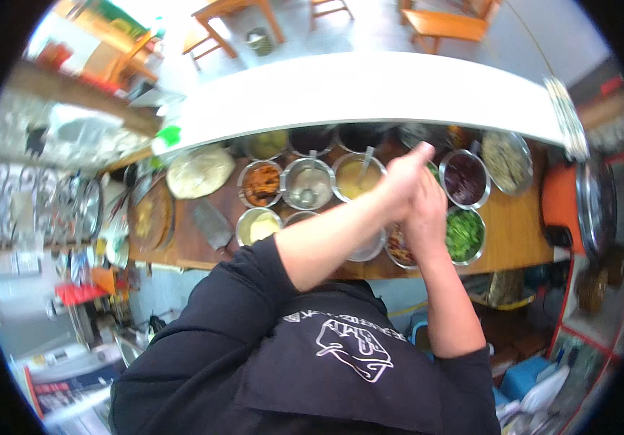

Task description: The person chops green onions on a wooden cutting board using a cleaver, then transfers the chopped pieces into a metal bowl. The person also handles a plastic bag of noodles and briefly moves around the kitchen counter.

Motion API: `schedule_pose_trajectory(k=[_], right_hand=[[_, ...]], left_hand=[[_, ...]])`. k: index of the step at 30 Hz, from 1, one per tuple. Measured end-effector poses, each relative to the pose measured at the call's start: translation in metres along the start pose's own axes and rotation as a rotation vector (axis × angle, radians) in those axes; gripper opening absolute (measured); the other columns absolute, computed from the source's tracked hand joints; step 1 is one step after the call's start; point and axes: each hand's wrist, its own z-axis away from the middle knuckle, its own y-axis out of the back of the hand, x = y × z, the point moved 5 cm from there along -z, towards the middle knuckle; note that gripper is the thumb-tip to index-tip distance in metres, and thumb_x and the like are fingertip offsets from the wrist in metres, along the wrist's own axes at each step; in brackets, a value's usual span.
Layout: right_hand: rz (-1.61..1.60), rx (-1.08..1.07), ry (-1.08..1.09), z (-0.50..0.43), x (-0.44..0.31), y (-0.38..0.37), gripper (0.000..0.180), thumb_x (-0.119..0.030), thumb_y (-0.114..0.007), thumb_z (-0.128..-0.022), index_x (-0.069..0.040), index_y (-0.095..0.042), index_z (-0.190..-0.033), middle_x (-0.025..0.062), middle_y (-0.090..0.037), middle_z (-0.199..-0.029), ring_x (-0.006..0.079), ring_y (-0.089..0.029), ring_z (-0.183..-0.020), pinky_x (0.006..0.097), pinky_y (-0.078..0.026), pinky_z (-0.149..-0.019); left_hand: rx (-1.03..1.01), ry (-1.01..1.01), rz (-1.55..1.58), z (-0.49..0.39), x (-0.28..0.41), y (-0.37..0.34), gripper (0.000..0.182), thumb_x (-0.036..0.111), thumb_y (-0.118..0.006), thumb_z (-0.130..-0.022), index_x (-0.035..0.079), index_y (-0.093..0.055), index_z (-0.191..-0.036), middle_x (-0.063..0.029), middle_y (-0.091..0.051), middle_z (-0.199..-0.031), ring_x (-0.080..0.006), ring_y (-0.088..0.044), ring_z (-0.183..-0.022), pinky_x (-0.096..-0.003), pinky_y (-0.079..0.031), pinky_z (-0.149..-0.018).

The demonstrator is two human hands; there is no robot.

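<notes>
My left hand [404,176] and my right hand [425,220] are pressed together above the metal bowls, fingers pointing away from me. The palms face each other, so anything between them is hidden. Just right of the hands stand a bowl of chopped green herbs [464,235] and a bowl of dark red sauce [464,176]. A bowl of peanuts [399,247] is partly covered by my right hand. To the left, a bowl of yellowish liquid [353,176] has a spoon [366,163] in it. My left forearm passes over more bowls.
A cleaver [211,224] lies on the wooden counter [508,228], near a round chopping board [151,217]. Dough [200,171] is at the back left. A white shelf [366,89] overhangs the back bowls. An orange container [559,201] stands at the right.
</notes>
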Motion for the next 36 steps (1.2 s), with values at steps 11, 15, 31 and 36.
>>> schedule_pose_trajectory(k=[11,15,31,36], right_hand=[[-0.385,-0.237,-0.026,-0.017,-0.174,-0.033,0.01,-0.002,-0.07,-0.094,0.002,-0.074,-0.102,0.0184,-0.074,-0.113,0.0355,-0.072,-0.106,0.0418,-0.056,-0.095],[-0.542,-0.396,0.049,0.003,-0.275,-0.098,0.011,0.001,-0.071,-0.09,0.0,-0.074,-0.101,0.0172,-0.073,-0.109,0.0367,-0.07,-0.104,0.0444,-0.057,-0.093],[-0.13,-0.843,0.239,-0.004,-0.499,-0.415,0.041,-0.009,-0.062,-0.093,0.0,-0.065,-0.133,0.0299,-0.073,-0.108,0.0482,-0.07,-0.101,0.0547,-0.055,-0.093],[-0.028,-0.884,0.239,-0.026,-0.509,-0.47,0.047,-0.011,-0.065,-0.09,0.002,-0.062,-0.135,0.0325,-0.073,-0.106,0.0506,-0.069,-0.104,0.0555,-0.056,-0.093]], left_hand=[[0.232,-0.623,-0.779,0.173,0.12,0.166,0.054,0.024,-0.072,-0.1,-0.006,-0.06,-0.142,-0.0215,-0.069,-0.136,-0.0238,-0.068,-0.123,-0.0364,-0.055,-0.105],[0.538,-0.773,-0.775,0.265,0.157,0.313,0.047,0.022,-0.073,-0.098,-0.005,-0.065,-0.136,-0.0172,-0.074,-0.125,-0.0225,-0.071,-0.116,-0.0369,-0.056,-0.102],[1.021,-0.625,-0.994,0.444,0.145,0.658,0.032,0.02,-0.073,-0.098,-0.003,-0.071,-0.12,-0.0178,-0.074,-0.108,-0.0289,-0.074,-0.093,-0.0402,-0.058,-0.083],[0.902,-0.452,-0.233,0.441,0.164,0.68,0.04,0.031,-0.074,-0.101,-0.006,-0.07,-0.117,-0.0126,-0.073,-0.103,-0.0205,-0.071,-0.09,-0.0345,-0.058,-0.078]])
